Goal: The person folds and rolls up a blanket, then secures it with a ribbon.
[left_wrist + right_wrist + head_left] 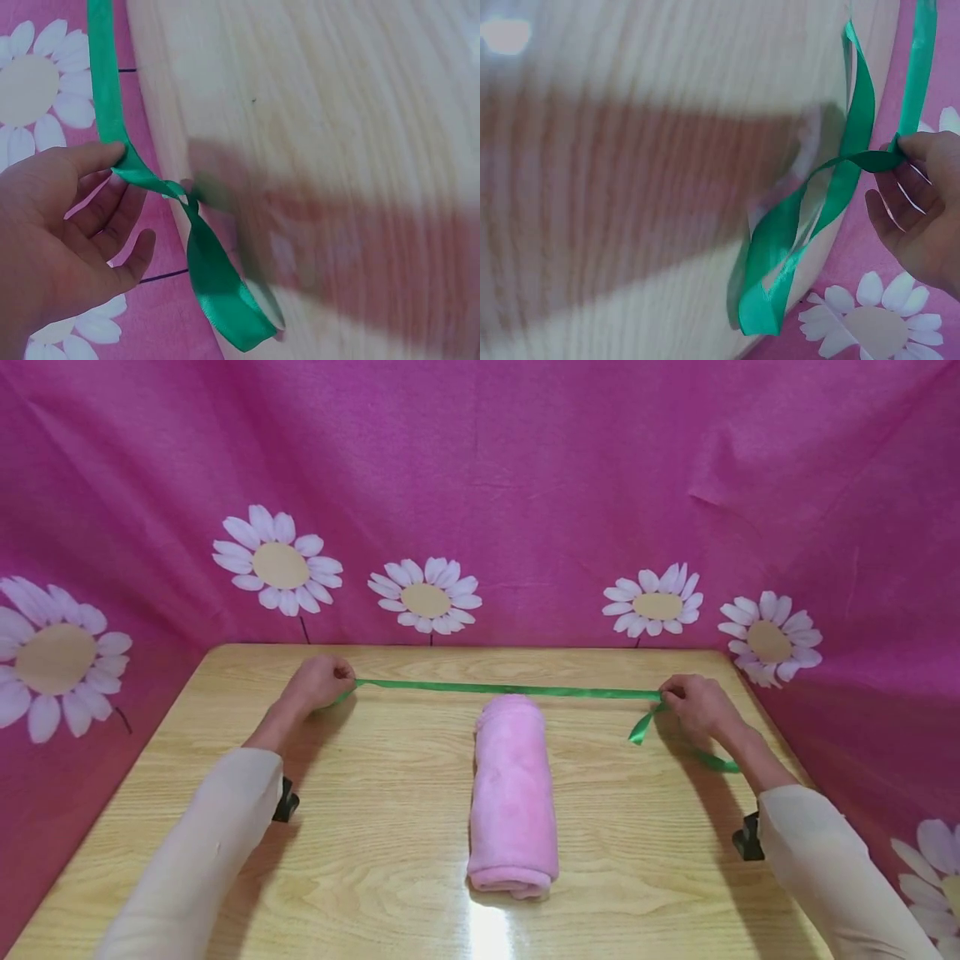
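A green satin ribbon (pixel 480 688) is stretched taut from side to side across the far part of the table, just beyond a rolled pink towel (pixel 514 793). My left hand (pixel 321 683) pinches the ribbon between thumb and finger; in the left wrist view a twisted tail hangs below that hand (pixel 71 225). On the other side my right hand (pixel 697 703) pinches the ribbon too. From it a longer loose tail (pixel 780 240) loops and twists down toward the tabletop in the right wrist view. Neither hand touches the towel, which lies lengthwise in the middle.
The wooden table (pixel 375 827) has a far edge close behind both hands. A magenta cloth (pixel 480 485) printed with white daisies surrounds it at the back and sides. A bright light reflection shows near the towel's front end.
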Action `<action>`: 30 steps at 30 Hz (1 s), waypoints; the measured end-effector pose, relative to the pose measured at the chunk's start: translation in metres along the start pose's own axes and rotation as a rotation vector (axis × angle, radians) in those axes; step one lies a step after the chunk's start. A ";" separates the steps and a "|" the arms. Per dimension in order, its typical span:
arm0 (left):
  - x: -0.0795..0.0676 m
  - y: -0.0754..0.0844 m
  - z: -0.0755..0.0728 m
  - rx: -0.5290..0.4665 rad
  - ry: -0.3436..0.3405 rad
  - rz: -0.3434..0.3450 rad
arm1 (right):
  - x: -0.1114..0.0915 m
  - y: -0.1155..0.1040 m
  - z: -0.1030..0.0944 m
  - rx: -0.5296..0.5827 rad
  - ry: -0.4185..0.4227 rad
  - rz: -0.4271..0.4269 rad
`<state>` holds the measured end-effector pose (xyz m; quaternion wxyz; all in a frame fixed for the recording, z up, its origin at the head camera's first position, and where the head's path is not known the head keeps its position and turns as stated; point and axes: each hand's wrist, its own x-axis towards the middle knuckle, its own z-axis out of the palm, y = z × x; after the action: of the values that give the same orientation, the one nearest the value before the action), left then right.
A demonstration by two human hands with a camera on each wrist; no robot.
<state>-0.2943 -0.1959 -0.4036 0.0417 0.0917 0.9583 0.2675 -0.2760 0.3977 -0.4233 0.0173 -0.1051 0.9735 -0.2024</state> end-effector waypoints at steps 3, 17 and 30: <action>0.002 -0.002 -0.004 0.018 -0.001 0.017 | 0.002 0.002 -0.004 -0.020 0.012 -0.005; 0.006 -0.014 -0.008 0.093 -0.048 -0.045 | 0.004 0.014 -0.007 0.006 0.016 0.056; 0.012 -0.011 0.002 0.079 -0.069 -0.074 | 0.016 0.021 0.004 0.029 0.006 0.148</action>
<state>-0.3073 -0.2023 -0.4111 0.0809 0.0669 0.9688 0.2245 -0.2954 0.4112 -0.4354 0.0307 -0.0318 0.9756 -0.2151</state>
